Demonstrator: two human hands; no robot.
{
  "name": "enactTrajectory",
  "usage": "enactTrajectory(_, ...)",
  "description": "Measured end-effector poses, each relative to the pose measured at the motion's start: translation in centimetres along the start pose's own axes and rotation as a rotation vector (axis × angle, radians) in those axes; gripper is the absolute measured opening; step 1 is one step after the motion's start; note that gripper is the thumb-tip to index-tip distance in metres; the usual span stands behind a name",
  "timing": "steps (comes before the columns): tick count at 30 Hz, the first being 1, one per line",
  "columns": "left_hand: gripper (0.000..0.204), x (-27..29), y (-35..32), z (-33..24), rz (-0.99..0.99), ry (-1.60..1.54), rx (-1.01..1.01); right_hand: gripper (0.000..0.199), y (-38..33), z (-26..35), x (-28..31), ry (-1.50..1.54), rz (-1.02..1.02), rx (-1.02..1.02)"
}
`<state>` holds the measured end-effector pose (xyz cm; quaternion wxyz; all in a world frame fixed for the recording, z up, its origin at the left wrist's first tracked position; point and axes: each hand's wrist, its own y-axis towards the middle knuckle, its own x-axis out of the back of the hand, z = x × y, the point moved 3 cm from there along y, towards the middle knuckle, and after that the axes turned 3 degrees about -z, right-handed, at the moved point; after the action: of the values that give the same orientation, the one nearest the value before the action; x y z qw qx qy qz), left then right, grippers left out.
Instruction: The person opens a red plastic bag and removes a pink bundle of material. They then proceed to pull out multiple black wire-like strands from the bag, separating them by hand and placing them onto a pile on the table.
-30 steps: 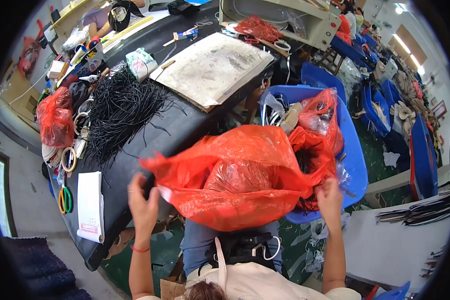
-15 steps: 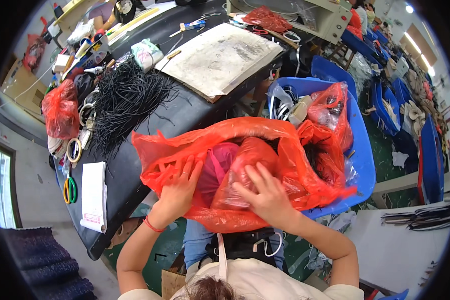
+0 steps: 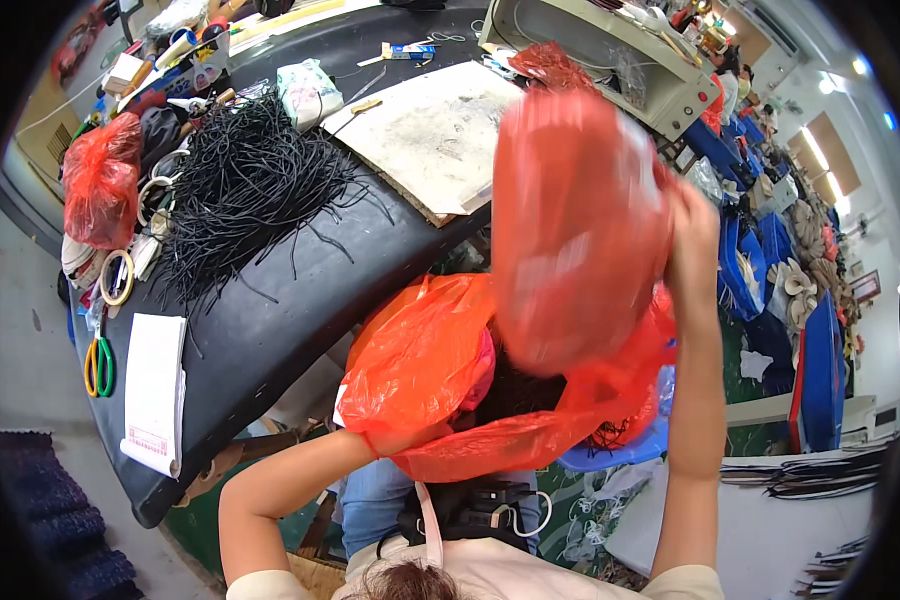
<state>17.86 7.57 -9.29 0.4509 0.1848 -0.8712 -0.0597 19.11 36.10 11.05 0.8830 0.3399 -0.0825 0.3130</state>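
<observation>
The left hand was hidden inside the large orange plastic bag (image 3: 420, 370), so its grip could not be told. The raised red bag (image 3: 575, 225) was blurred, and the right hand (image 3: 692, 225) behind it was partly hidden.

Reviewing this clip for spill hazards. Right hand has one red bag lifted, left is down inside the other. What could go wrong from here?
1. The lifted red bag, blurred with motion, hangs from the right hand alone; it could slip or tear and spill.
2. The left hand is hidden inside the lower red bag; whatever is in there could snag it.
3. The swinging bag could brush the board at the table edge.
</observation>
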Motion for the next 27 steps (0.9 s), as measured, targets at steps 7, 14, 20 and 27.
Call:
enactTrajectory(7, 0.056, 0.7, 0.7, -2.0, -0.031, 0.666, 0.070, 0.019, 10.5, -9.7, -12.8, -0.248, 0.066, -0.356)
enactTrajectory(14, 0.038, 3.6, -0.4, 0.0, -0.115, 0.342, 0.119, 0.037, 6.1, -3.2, -16.6, -0.156, 0.024, 0.089)
enactTrajectory(20, 0.033, 7.9, -0.9, 0.4, -0.410, -0.196, 0.320, 0.013, -12.1, 4.2, -8.6, -0.191, 0.708, 0.580)
enactTrajectory(27, 0.020, 6.4, -1.3, 3.0, -0.439, -1.189, 0.812, 0.043, -16.2, -3.2, -0.7, -0.758, 1.060, 0.161)
